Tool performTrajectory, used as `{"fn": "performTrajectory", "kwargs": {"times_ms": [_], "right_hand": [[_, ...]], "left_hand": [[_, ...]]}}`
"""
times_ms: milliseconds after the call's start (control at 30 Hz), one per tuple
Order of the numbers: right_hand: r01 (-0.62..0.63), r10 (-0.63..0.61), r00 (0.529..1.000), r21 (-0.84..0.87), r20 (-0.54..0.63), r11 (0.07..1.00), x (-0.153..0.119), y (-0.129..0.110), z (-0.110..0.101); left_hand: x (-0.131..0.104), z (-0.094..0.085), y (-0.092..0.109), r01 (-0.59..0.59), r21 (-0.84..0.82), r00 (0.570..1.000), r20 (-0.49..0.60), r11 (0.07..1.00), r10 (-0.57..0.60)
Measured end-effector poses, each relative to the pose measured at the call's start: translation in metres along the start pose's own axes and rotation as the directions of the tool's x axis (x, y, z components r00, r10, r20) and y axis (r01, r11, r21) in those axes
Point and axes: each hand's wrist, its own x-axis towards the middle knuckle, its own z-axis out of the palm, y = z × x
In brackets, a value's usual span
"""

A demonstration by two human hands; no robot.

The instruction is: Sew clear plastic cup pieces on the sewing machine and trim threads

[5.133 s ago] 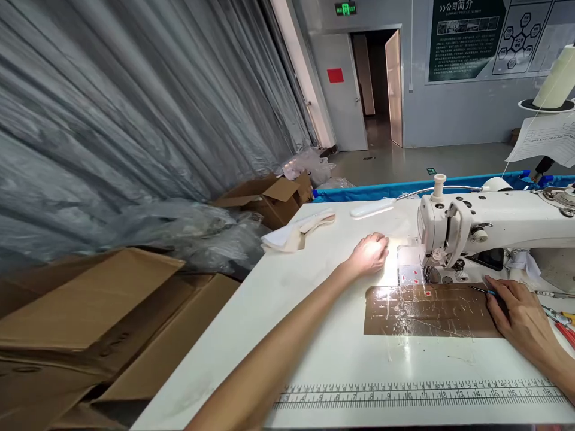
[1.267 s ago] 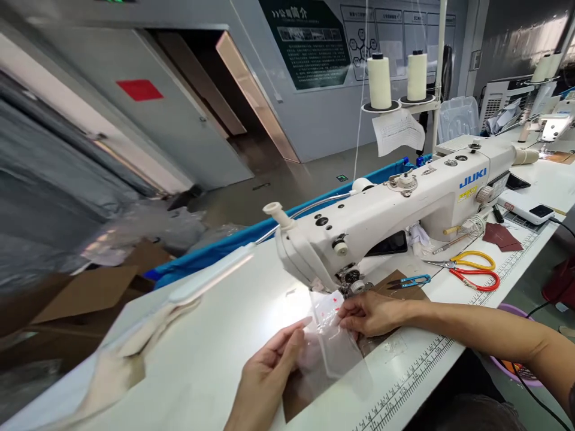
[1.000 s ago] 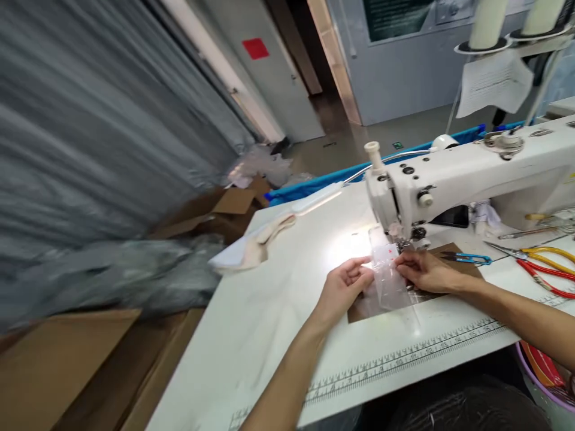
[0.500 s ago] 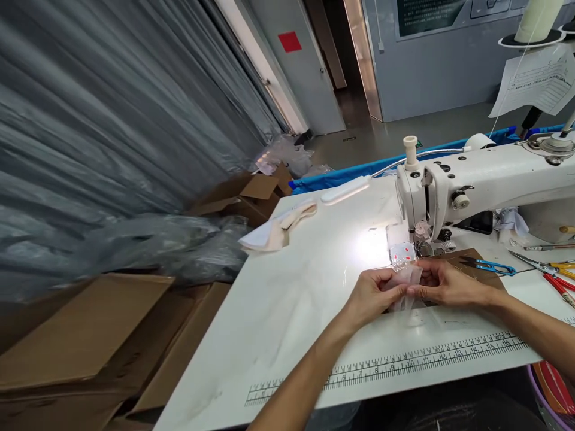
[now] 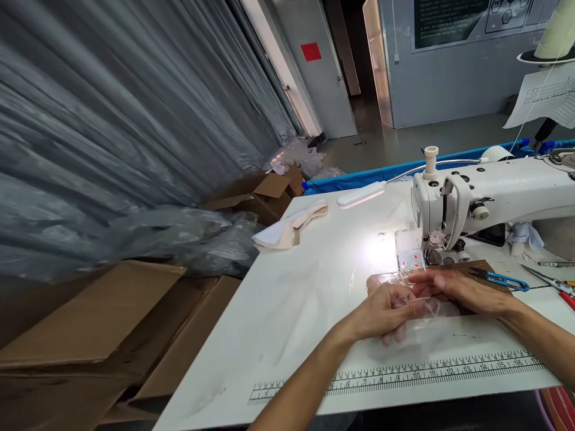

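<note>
Pinched between thumb and fingers of my left hand (image 5: 390,312) is a piece of thin, see-through material (image 5: 433,308), perhaps sheer fabric or film. My right hand (image 5: 453,288) lies just right of it, fingers stretched out toward the left and partly over the material. Both hands are in front of the needle area of a white sewing machine (image 5: 507,191). Under them a brown board (image 5: 483,267) lies on the white table (image 5: 287,311). A clear plate with red marks (image 5: 411,259) sits beside the presser foot, lit by the machine's lamp.
Blue thread snips (image 5: 507,280) and scissors (image 5: 545,278) lie to the right. A folded cream cloth (image 5: 291,227) rests at the table's far left edge. Printed ruler marks (image 5: 404,377) run along the front edge. Cardboard boxes (image 5: 90,317) stand left of the table.
My right hand has let go of the material and its fingers have straightened. My left hand has turned and come slightly nearer, still pinching it. The whole view has shifted a little.
</note>
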Motion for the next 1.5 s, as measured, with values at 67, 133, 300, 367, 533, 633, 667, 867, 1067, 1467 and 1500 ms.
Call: {"fn": "performTrajectory", "kwargs": {"times_ms": [67, 133, 300, 367, 533, 633, 667, 867, 1067, 1467, 1500], "right_hand": [[-0.011, 0.013, 1.000, -0.045, 0.027, 0.999, 0.002, -0.001, 0.004], [-0.046, 0.045, 0.999, -0.043, -0.014, 0.998, 0.005, 0.000, 0.008], [-0.165, 0.225, 0.932, 0.221, -0.282, 0.961, 0.013, 0.006, 0.008], [-0.165, 0.265, 0.912, 0.311, -0.313, 0.936, 0.015, 0.008, 0.009], [-0.054, 0.219, 0.918, 0.444, -0.330, 0.894, 0.016, 0.012, 0.011], [-0.042, 0.178, 0.951, 0.464, -0.252, 0.885, 0.012, 0.010, 0.009], [-0.067, 0.167, 0.969, 0.456, -0.182, 0.887, 0.010, 0.009, 0.007], [-0.179, 0.129, 0.979, 0.367, 0.158, 0.913, 0.001, 0.001, -0.001], [-0.049, 0.031, 0.991, 0.140, 0.127, 0.989, 0.000, 0.000, 0.013], [-0.149, 0.067, 0.907, -0.169, -0.415, 0.974, 0.007, 0.011, -0.004], [-0.163, 0.048, 0.901, -0.234, -0.430, 0.959, 0.007, 0.011, -0.004]], "left_hand": [[0.003, 0.001, 0.000, 0.015, 0.025, 1.000, 0.003, 1.000, -0.015], [0.005, -0.004, -0.001, -0.033, -0.060, 0.993, -0.116, 0.998, 0.026], [0.006, -0.025, -0.002, -0.171, -0.386, 0.923, -0.386, 0.906, 0.010], [0.005, -0.028, -0.001, -0.164, -0.427, 0.933, -0.360, 0.889, -0.001], [0.003, -0.027, -0.002, -0.144, -0.387, 0.952, -0.306, 0.911, 0.021], [0.003, -0.027, -0.003, -0.142, -0.341, 0.951, -0.307, 0.929, 0.033], [0.002, -0.028, -0.003, -0.138, -0.327, 0.953, -0.299, 0.935, 0.036], [-0.005, -0.026, -0.004, 0.021, -0.236, 0.993, 0.119, 0.972, 0.007], [-0.005, -0.009, -0.012, 0.218, -0.099, 0.895, 0.418, 0.971, -0.158], [-0.008, -0.036, 0.003, -0.019, 0.090, 0.858, -0.510, 0.996, 0.062], [-0.008, -0.037, 0.003, -0.006, 0.114, 0.838, -0.541, 0.993, 0.067]]}}
